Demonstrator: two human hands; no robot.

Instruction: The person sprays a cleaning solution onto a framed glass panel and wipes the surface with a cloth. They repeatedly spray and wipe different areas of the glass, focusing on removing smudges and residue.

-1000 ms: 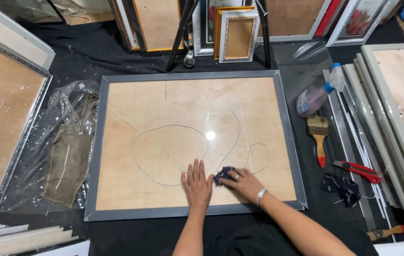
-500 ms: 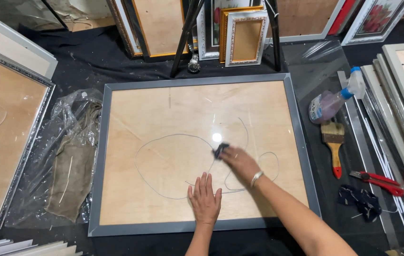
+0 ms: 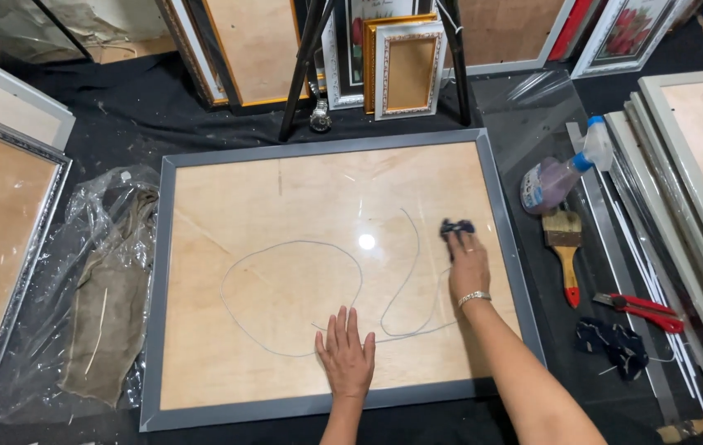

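A large grey picture frame (image 3: pixel 157 288) lies flat on the dark floor, its glass over a light wooden backing with a thin looping wire (image 3: pixel 285 247) showing through. My left hand (image 3: pixel 346 354) rests flat on the glass near the frame's lower edge, fingers spread. My right hand (image 3: pixel 468 268) presses a small dark cloth (image 3: pixel 455 227) on the glass near the frame's right side.
Right of the frame lie a spray bottle (image 3: pixel 556 177), a paintbrush (image 3: pixel 566 247), red pliers (image 3: pixel 640 309) and another dark cloth (image 3: pixel 613 342). Crumpled plastic wrap (image 3: pixel 96 272) lies at the left. Stacked frames (image 3: pixel 689 206) flank both sides; more lean at the back by tripod legs (image 3: pixel 306 66).
My right hand has slid the cloth from the lower middle of the glass up and to the right side. My left hand has stayed flat near the lower edge.
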